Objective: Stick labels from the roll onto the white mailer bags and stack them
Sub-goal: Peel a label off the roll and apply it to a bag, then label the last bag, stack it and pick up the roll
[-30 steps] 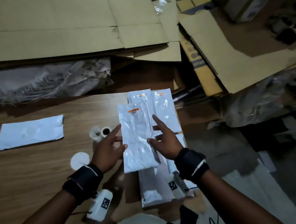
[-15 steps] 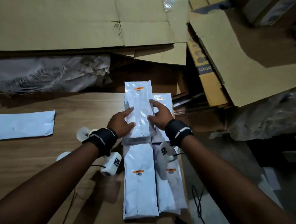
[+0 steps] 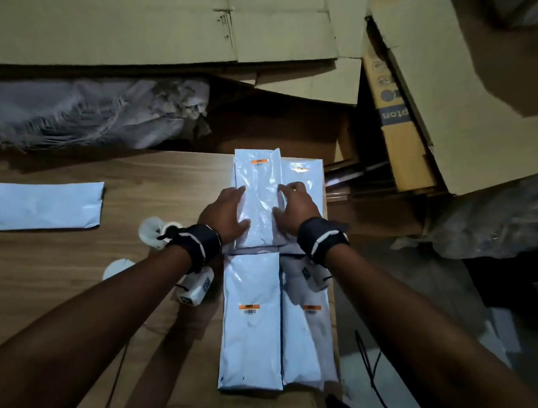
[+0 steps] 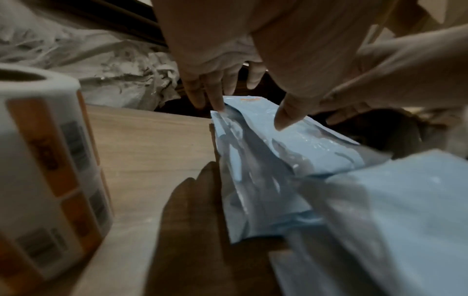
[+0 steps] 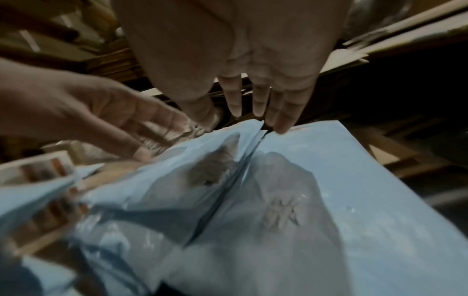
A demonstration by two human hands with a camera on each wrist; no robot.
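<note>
A labelled white mailer bag lies on top of the far left stack on the wooden table. My left hand presses its left edge and my right hand its right edge, fingers straight. The left wrist view shows my left hand with fingertips and thumb on the bag. In the right wrist view my right hand touches the bag's far end. The label roll stands just left of my left wrist. Three more labelled stacks lie around.
One plain white bag lies flat at the table's far left. A round white paper piece sits near the roll. Flattened cardboard and a grey woven sack lie beyond the table. The table's right edge runs beside the stacks.
Both hands carried the labelled bag away from me and laid it on the far left stack. My arms are now stretched out, and the two near stacks have come into view.
</note>
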